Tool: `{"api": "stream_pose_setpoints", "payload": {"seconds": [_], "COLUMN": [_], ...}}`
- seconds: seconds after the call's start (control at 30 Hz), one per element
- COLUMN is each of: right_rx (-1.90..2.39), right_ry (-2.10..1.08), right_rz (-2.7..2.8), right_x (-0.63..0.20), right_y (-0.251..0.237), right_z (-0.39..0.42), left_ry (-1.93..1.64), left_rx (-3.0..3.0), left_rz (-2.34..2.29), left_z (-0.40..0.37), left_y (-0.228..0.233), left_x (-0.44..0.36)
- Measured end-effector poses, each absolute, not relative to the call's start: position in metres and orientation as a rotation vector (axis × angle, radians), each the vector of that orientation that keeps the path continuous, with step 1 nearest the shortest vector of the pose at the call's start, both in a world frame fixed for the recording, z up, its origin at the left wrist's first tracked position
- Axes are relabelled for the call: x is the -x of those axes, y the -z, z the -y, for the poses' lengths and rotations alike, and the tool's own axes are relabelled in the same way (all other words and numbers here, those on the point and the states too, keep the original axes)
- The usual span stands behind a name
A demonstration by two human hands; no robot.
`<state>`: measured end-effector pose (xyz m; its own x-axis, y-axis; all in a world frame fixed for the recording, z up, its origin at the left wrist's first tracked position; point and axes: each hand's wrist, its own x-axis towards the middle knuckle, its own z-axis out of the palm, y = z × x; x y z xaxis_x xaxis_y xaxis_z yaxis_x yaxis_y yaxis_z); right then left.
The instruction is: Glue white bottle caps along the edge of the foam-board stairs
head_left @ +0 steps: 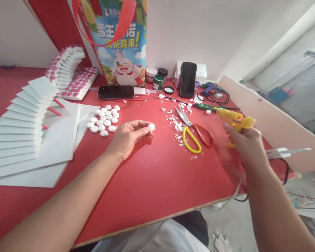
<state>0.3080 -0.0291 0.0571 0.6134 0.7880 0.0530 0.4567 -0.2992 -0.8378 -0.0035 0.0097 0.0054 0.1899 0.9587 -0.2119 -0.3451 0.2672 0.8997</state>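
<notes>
Between the thumb and fingers of my left hand (pixel 135 134) is a small white rosette (pixel 151 127), held just above the red table. My right hand (pixel 249 141) grips a yellow glue gun (pixel 235 119) whose nozzle points left, and a small orange light glows on its body. A clear glue stick (pixel 291 152) juts from behind that hand. Left of my left hand, several similar white rosettes (pixel 100 122) lie in a cluster. Scissors (pixel 191 127) with one yellow and one red handle rest open between my hands, among white scraps (pixel 176 122).
Stacked white boards (pixel 23 133) and a pink-dotted white piece (pixel 77 82) occupy the left side. Along the back stand a printed bag (pixel 120 52), paint jars (pixel 158 82) and a phone (pixel 188 79); another phone (pixel 116 92) lies flat. A blue glue gun (pixel 210 89) sits by the right panel (pixel 273 126).
</notes>
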Motion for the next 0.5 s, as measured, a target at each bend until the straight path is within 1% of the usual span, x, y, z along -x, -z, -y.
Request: {"api": "stream_pose_setpoints", "payload": {"seconds": [0.1, 0.17, 0.27, 0.4, 0.5], "right_rx": [2.028, 2.123, 2.286, 2.353, 2.297], "right_ry": [-0.539, -0.515, -0.34, -0.164, 0.137], "right_rz": [0.98, 1.041, 1.118, 1.249, 1.447], "right_x": [-0.316, -0.318, -0.322, -0.328, -0.319], "right_y": [-0.05, -0.043, -0.034, -0.031, -0.038], "right_z": [0.025, 0.024, 0.022, 0.029, 0.057], "left_ry": [-1.07, -1.065, -1.062, -1.065, -1.062], "left_rx": [-0.837, -0.844, -0.853, -0.852, -0.845], "left_rz": [-0.924, -0.918, -0.905, -0.901, -0.909], "left_z": [-0.01, -0.01, -0.01, -0.01, -0.01], "left_y": [-0.004, -0.003, -0.002, -0.003, -0.004], "left_x": [0.005, 0.005, 0.006, 0.006, 0.005]}}
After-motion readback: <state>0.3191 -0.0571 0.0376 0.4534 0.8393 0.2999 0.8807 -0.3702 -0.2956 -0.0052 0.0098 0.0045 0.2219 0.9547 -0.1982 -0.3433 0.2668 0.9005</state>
